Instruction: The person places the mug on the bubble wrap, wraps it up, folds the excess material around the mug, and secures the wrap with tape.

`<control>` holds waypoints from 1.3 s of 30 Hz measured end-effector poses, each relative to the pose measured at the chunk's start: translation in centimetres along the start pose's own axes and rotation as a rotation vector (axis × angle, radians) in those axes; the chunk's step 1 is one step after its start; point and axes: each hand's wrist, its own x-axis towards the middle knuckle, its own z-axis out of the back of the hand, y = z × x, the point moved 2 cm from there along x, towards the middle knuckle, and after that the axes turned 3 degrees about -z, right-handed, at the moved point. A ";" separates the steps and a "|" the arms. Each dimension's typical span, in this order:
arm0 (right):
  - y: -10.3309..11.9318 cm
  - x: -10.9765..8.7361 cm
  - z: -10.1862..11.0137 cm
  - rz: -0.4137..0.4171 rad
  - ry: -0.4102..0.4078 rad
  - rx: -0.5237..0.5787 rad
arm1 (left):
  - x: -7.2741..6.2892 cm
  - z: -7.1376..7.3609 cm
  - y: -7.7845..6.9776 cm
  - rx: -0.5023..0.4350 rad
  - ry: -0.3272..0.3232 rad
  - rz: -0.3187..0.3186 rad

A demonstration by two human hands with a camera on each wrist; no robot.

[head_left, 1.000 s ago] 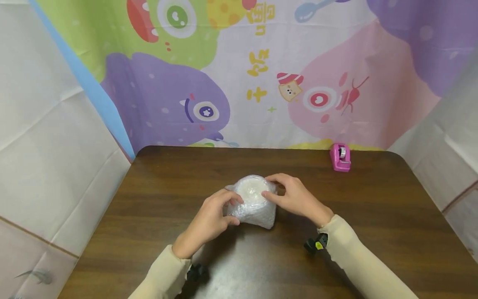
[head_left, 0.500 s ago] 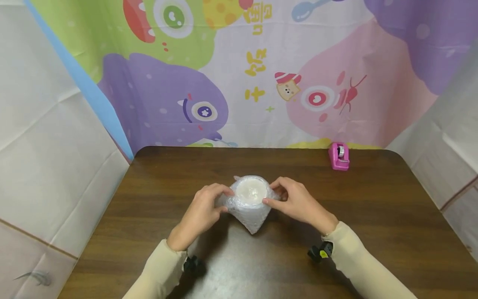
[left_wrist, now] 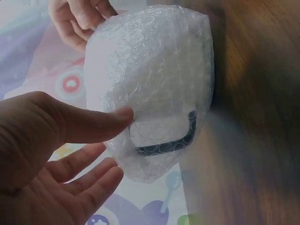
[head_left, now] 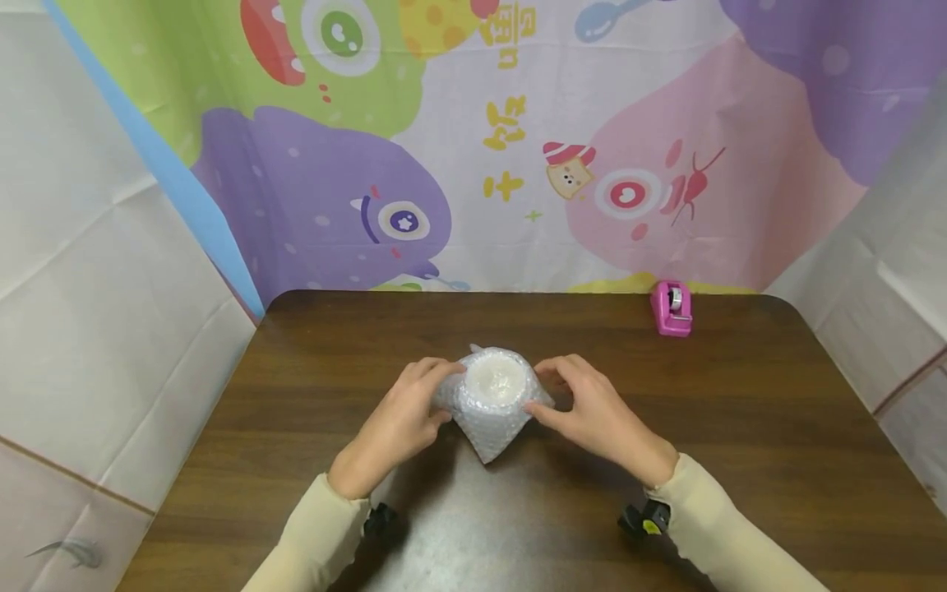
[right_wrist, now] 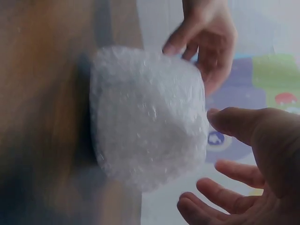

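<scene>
A mug wrapped in bubble wrap (head_left: pixel 484 419) stands on the brown table, its round pale end facing up. In the left wrist view a dark handle (left_wrist: pixel 166 147) shows through the clear wrap. My left hand (head_left: pixel 399 415) holds the package at its left side, with the thumb (left_wrist: pixel 101 124) lying over the wrap by the handle and the fingers on the other side. At the right side is my right hand (head_left: pixel 592 407); its thumb (right_wrist: pixel 234 123) is at the wrap's edge. The other right fingers are spread and loosely bent, apart from the wrap in the right wrist view.
A pink tape dispenser (head_left: pixel 672 310) stands near the back right edge of the table (head_left: pixel 311 345). Behind the table hangs a cartoon-printed cloth (head_left: pixel 510 238). Pale panels (head_left: pixel 111 247) rise at both sides.
The wrapped mug has turned, its front corner swinging from right to left. My left hand has shifted left and taken hold at the handle side. My right hand has eased slightly outward.
</scene>
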 end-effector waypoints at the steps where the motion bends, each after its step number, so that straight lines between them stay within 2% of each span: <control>1: 0.2 -0.1 -0.1 0.012 -0.003 -0.008 | 0.0 0.0 0.0 0.006 0.001 -0.003; 6: 0.9 -0.5 -1.0 0.029 -0.001 -0.023 | 0.2 0.0 0.2 0.027 0.010 0.006; 18: 1.3 -0.3 -2.8 -0.078 -0.051 -0.025 | 0.9 -0.2 0.1 -0.008 0.021 0.080; 25: 1.3 0.2 -3.0 -0.066 -0.066 -0.040 | 1.3 -0.3 0.3 0.007 0.027 0.093; 30: 1.0 0.6 -3.3 -0.085 -0.038 0.017 | 1.5 -0.3 0.6 0.042 0.015 0.077; 39: 0.4 1.3 -3.5 -0.112 0.001 0.096 | 1.8 -0.3 1.0 0.067 0.025 0.095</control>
